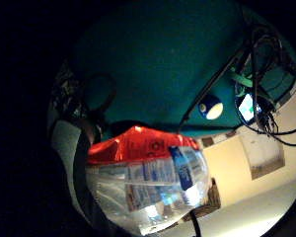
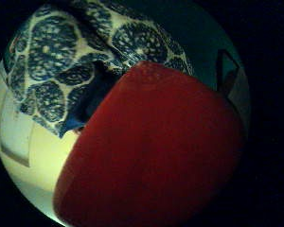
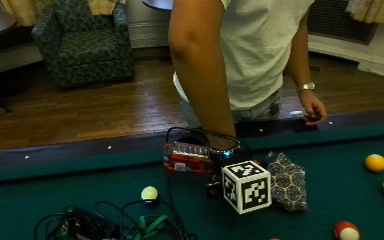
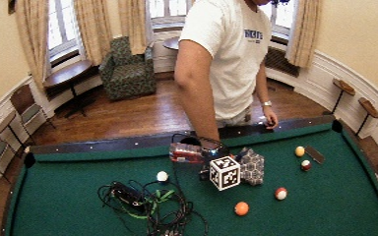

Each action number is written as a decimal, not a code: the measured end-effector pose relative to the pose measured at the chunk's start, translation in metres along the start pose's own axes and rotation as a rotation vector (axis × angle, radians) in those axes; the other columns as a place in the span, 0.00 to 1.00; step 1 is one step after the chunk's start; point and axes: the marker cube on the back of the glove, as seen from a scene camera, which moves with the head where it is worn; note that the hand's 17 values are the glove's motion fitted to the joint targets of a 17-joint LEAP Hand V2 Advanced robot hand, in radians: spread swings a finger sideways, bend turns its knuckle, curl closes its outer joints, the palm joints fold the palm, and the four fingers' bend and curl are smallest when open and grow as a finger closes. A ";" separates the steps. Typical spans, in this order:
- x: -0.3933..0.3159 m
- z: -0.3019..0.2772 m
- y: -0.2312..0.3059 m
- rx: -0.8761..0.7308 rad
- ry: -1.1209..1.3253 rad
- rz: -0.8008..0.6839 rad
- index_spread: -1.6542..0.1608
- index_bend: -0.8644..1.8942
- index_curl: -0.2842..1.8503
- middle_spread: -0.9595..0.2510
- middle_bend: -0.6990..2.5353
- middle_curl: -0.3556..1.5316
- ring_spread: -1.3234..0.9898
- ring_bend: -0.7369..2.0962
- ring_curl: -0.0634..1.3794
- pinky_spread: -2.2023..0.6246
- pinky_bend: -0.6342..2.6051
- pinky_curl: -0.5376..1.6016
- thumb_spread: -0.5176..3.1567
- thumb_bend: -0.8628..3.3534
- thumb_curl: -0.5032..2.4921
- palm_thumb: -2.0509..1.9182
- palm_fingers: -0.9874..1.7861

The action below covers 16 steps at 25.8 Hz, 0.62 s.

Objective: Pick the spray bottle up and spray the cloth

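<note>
Closest to the palm is the spray bottle point(image 1: 147, 182), its clear body and red top filling much of the little-finger-side view, while the thumb-side view is largely taken up by a red surface that is probably that same top. From across the table the bottle point(image 3: 187, 158) appears lying on its side against the gloved right hand point(image 3: 222, 156), which sits low over the green felt near the rail; the hand seems to be closing around it for the lift, but the marker cube hides the fingers, so I cannot tell whether they are curled round it or relaxed. Just beside the hand, on the side away from the bottle, the patterned cloth point(image 3: 287, 182) rests bunched on the felt, and it shows close in the thumb-side view too point(image 2: 71, 61), so the nozzle would need only a short turn to face it once the bottle is raised. The spraying itself looks not yet begun. Farther out on the pool table point(image 3: 59, 195) lie a pale ball point(image 3: 149, 193), a tangle of cables point(image 3: 105, 225) and several balls toward the far side, including a yellow one point(image 3: 376, 162). The person's bare hand point(image 3: 312, 111) hangs beyond the rail, idle.
</note>
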 end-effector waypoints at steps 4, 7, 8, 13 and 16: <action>-0.006 -0.025 0.009 0.062 -0.062 -0.044 0.76 0.39 0.42 0.65 0.40 0.47 0.49 0.49 0.37 0.69 0.33 0.44 0.26 0.20 0.45 0.74 0.84; -0.015 -0.044 0.018 0.126 -0.137 -0.088 0.76 0.39 0.42 0.65 0.40 0.47 0.49 0.49 0.37 0.69 0.33 0.44 0.26 0.20 0.45 0.74 0.84; -0.018 -0.050 0.021 0.149 -0.165 -0.106 0.76 0.39 0.42 0.65 0.39 0.47 0.49 0.49 0.37 0.69 0.33 0.44 0.26 0.20 0.45 0.74 0.84; -0.037 -0.082 0.051 0.249 -0.326 -0.244 0.76 0.39 0.43 0.65 0.40 0.47 0.49 0.49 0.37 0.69 0.33 0.44 0.26 0.20 0.46 0.74 0.84; -0.047 -0.100 0.077 0.307 -0.440 -0.347 0.76 0.39 0.43 0.65 0.39 0.47 0.49 0.49 0.37 0.69 0.33 0.44 0.26 0.20 0.46 0.74 0.84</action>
